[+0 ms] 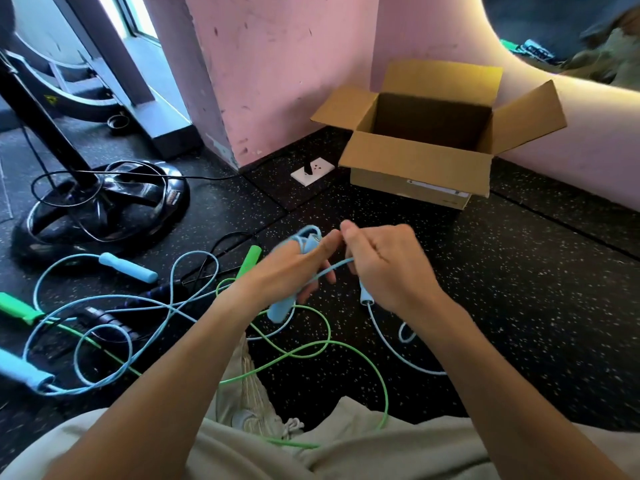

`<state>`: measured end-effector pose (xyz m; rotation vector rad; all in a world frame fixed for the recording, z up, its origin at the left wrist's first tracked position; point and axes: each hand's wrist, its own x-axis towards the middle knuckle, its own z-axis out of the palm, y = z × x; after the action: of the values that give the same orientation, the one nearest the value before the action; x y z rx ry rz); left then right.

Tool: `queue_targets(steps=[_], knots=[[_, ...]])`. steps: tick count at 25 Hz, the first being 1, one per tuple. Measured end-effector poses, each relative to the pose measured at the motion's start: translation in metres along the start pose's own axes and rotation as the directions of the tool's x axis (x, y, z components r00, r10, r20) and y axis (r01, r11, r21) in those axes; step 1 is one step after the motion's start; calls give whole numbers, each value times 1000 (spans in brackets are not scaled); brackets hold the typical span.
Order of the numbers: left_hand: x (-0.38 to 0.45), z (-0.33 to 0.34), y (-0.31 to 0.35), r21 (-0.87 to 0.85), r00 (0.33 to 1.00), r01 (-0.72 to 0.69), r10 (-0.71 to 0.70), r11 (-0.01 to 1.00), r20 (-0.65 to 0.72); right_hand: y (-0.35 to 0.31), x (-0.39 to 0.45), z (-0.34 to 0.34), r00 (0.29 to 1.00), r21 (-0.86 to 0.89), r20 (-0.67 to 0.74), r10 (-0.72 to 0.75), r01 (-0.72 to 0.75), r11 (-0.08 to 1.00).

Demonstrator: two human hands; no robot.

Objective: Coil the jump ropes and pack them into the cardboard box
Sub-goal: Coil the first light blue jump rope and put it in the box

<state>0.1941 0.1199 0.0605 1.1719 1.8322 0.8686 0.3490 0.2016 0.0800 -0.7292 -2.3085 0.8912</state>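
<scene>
Two hands mid-frame: left hand [291,268] gripping one blue jump rope [304,242], loops around fingers; right hand [384,265] curled, pinching its cord. One open cardboard box [415,161] beyond by the pink wall. Left, on floor: one blue rope [104,306], one green rope [311,348], one black rope [152,296], tangled

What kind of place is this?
Probably a gym or home workout room: speckled rubber floor tiles, a weight plate at a black stand's base, and jump ropes strewn about.
</scene>
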Motion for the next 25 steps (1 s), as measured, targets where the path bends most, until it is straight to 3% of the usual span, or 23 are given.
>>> queue_targets(steps=[2,4,6,7,9,11,13,15,17,18,20,21,22,23,24,25], knots=[[-5,5,8,-143,958,127,-84,982,276,6,3,-4,990,16,-137,-31,34,999],[-13,10,13,-298,882,208,-47,931,469,12,6,-5,976,49,-216,-36,47,998],[-16,11,14,-551,781,233,183,801,597,17,9,-4,977,103,-212,25,-3,995],[-17,10,15,-689,719,269,336,673,609,22,10,-1,979,140,-183,86,-60,988],[-15,6,19,-859,666,347,547,376,508,26,6,11,977,231,-85,196,-173,958],[-11,3,23,-945,747,288,582,154,322,25,-1,28,971,280,51,235,-240,930],[-8,2,25,-994,900,110,424,1,100,24,-8,46,943,252,217,252,-304,919],[-5,1,24,-988,979,-135,142,-72,-144,19,-14,56,905,144,323,277,-336,931],[1,0,23,-943,939,-333,-99,-11,-330,11,-16,58,893,40,368,259,-294,955],[4,-1,20,-921,906,-383,-168,71,-389,5,-16,55,895,10,388,222,-245,970],[10,0,13,-848,860,-384,-194,365,-472,-8,-13,44,898,-63,424,115,-98,993],[11,2,7,-717,844,-347,-131,605,-519,-13,-11,37,899,-98,432,65,-25,995],[10,5,0,-442,831,-296,-1,847,-557,-17,-8,27,905,-114,425,29,22,993],[7,6,-4,-123,835,-236,136,964,-533,-18,-4,15,917,-106,399,14,31,994],[7,5,-6,123,843,-197,233,973,-485,-18,-1,1,937,-76,349,15,12,997],[5,2,-5,185,864,-200,262,962,-429,-16,3,-14,963,-45,268,18,-6,999]])
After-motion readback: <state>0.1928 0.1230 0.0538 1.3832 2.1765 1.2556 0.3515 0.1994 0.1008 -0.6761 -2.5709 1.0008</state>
